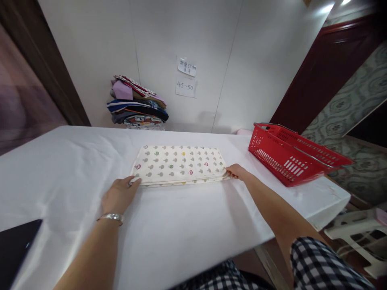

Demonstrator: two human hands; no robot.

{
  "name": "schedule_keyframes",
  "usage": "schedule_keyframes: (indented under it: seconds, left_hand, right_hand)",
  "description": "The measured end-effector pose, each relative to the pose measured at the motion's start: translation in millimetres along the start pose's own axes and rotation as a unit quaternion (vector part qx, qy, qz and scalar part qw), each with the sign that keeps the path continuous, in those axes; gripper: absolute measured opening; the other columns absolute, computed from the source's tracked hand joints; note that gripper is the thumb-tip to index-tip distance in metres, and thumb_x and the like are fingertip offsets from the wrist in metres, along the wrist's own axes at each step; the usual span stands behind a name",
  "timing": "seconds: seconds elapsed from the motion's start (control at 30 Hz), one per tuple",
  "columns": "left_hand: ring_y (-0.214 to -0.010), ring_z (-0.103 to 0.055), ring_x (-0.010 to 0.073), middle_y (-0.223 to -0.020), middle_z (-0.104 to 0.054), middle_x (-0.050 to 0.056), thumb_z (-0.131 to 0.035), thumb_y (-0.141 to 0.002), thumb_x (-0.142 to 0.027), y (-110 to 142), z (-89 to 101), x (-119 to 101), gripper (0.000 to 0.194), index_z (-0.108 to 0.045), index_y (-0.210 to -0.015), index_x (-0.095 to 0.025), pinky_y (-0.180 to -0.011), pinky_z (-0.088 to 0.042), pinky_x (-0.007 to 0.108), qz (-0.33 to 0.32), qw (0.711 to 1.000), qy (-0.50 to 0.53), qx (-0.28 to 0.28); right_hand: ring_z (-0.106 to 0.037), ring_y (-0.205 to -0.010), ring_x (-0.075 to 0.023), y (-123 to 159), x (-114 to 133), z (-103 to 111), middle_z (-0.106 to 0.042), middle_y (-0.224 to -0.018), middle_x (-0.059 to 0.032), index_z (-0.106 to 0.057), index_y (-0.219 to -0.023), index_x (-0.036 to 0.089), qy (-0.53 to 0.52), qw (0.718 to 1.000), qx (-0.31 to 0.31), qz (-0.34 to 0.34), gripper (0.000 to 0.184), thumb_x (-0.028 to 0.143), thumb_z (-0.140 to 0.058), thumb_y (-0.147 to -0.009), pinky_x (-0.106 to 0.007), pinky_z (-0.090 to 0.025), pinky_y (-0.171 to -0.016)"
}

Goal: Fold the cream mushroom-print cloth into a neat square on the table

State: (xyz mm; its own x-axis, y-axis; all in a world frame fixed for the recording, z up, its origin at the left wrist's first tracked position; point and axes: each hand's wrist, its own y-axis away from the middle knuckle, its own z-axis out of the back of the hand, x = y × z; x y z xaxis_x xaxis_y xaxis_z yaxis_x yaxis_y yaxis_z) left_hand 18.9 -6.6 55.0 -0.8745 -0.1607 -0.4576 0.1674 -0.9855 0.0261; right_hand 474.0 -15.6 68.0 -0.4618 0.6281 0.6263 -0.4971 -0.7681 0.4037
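Your fingers (234, 169) pinch the folded cream mushroom-print cloth (178, 163) at both near corners: likely soft, light, best held there.

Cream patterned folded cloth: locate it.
Middle of the head view: the cream patterned folded cloth lies on the white tablecloth, between left hand and right hand.

The folded cloth's (181, 164) inner layers are hidden. The left edge cuts off a flat black object (16, 253), the right edge a white stool (347, 230). The upper note's (186, 67) handwriting is too small to read surely.
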Motion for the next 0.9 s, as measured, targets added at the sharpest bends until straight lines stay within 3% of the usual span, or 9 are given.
schedule_keyframes:
  seconds: [0.27,0.57,0.9]
  left_hand:
    - [-0.108,-0.055,0.0297,-0.127,-0.052,0.008,-0.034,-0.084,-0.06,1,0.4,-1,0.057,-0.055,-0.124,-0.024,-0.092,-0.042,0.042,-0.003,1.0,-0.002,-0.009]
    - [-0.108,-0.055,0.033,-0.125,-0.053,0.013,-0.037,-0.083,-0.058,2,3.3,-4,0.058,-0.057,-0.123,-0.021,-0.091,-0.043,0.044,-0.005,1.0,0.005,-0.004]
    - [-0.109,-0.055,0.0329,-0.126,-0.052,0.014,-0.035,-0.084,-0.06,2,1.1,-1,0.06,-0.055,-0.125,-0.021,-0.092,-0.042,0.044,-0.005,1.0,0.014,-0.001]
  right_hand:
    - [-0.036,-0.033,-0.0062,1,12,-1,-0.045,-0.032,0.0007,-0.054,-0.05,0.013,0.021,0.999,0.014,-0.035,0.029,0.022,-0.071,-0.07,-0.02,-0.023,-0.034]
    - [-0.033,-0.035,-0.0032,2,14,1,-0.041,-0.038,0.0055,-0.043,-0.053,0.017,-0.07,0.993,0.058,-0.079,0.034,0.023,-0.065,-0.078,-0.015,-0.022,-0.034]
    - [-0.033,-0.034,-0.0033,8,13,7,-0.039,-0.035,0.0064,-0.044,-0.053,0.017,-0.075,0.994,0.016,-0.073,0.032,0.02,-0.066,-0.076,-0.016,-0.022,-0.034]
